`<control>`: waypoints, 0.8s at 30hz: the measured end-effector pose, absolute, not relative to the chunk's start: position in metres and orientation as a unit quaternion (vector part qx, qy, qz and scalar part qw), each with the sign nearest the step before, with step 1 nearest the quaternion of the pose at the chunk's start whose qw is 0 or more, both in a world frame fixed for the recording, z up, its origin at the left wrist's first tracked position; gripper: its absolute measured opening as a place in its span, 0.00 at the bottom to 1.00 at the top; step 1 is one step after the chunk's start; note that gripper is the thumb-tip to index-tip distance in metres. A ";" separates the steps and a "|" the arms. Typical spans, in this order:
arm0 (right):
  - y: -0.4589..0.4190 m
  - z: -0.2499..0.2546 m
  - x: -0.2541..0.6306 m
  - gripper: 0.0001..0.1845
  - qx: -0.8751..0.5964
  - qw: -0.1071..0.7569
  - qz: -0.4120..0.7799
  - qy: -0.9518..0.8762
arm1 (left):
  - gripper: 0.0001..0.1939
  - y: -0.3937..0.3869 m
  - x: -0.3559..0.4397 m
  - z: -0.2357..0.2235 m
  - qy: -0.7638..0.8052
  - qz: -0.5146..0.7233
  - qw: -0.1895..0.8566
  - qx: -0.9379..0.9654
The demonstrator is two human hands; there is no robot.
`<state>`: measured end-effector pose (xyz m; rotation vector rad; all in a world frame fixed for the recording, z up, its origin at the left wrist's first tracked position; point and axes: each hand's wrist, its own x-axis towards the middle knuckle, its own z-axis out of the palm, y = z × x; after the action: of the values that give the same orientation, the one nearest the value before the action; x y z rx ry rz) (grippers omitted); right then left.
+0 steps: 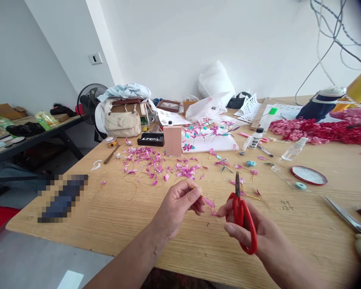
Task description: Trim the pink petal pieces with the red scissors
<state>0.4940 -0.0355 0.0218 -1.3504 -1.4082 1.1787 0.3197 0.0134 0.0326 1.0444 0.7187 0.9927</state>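
Observation:
Between the thumb and fingers of my left hand [182,202] is pinched a small purple-pink petal [209,202] on a thin yellow wire. My right hand [252,224] is wrapped around red-handled scissors [243,224], whose short dark blades point up and look closed. The thumb and index fingertip of that hand reach toward the petal; whether they touch it I cannot make out. Beyond my hands, many loose pink petals [186,170] lie scattered over the wooden table [114,224]. A few wired petals [252,196] rest just past the scissors.
Steel scissors [347,216] lie at the right edge, near a round red-rimmed lid [308,175]. A spray bottle [295,149], a black-capped bottle [255,138] and a wooden block [173,140] stand farther back. Pink and red flower bunches [313,130] lie at the back right.

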 end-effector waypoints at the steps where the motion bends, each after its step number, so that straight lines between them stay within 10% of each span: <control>1: -0.033 0.021 0.490 0.19 -0.536 0.443 0.467 -0.547 | 0.12 0.012 0.322 0.031 0.318 0.455 0.692 0.462; 8: -0.025 0.019 0.473 0.14 -0.499 0.542 0.508 -0.446 | 0.10 0.001 0.336 0.020 0.301 0.499 0.699 0.415; 17: -0.012 0.025 0.494 0.14 -0.539 0.461 0.466 -0.528 | 0.15 0.010 0.303 0.023 0.316 0.465 0.708 0.427; 24: 0.002 0.033 0.495 0.09 -0.519 0.422 0.437 -0.602 | 0.11 0.045 0.295 0.066 0.373 0.185 0.530 0.738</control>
<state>0.4948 0.0018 0.0328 -1.2993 -1.5066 1.0943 0.2949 0.0447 0.0657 1.7626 0.8895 0.4422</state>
